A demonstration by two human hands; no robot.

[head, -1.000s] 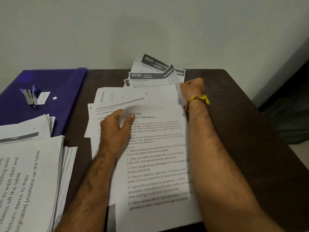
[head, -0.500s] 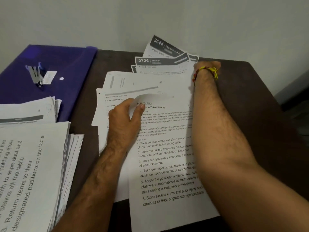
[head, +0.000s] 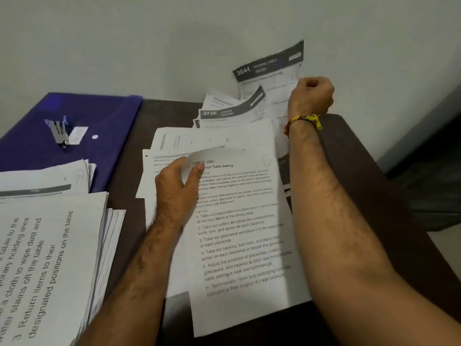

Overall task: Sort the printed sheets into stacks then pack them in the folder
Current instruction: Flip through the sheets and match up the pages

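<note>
1. Printed sheets (head: 237, 221) lie fanned on the table (head: 369, 196) between both hands; top one reads "Table Setting".
2. Change: right hand (head: 310, 96) has lifted sheet 3644 (head: 269, 71) up off the far pile; it was lying flat a second ago. Grip is a closed fist on its edge.
3. Left hand (head: 179, 181) pinches the top sheet's curled corner.
4. Looks like still sorting; packing not started.
5. Folder (head: 99, 116), beyond the left hand, is flat and closed, stapler (head: 58, 132) on top. Sorted stacks (head: 50, 245) sit left of it.

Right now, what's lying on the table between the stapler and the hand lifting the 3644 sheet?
In the head view, dark bare table, then fanned printed sheets lie between the stapler and the right hand.
</note>
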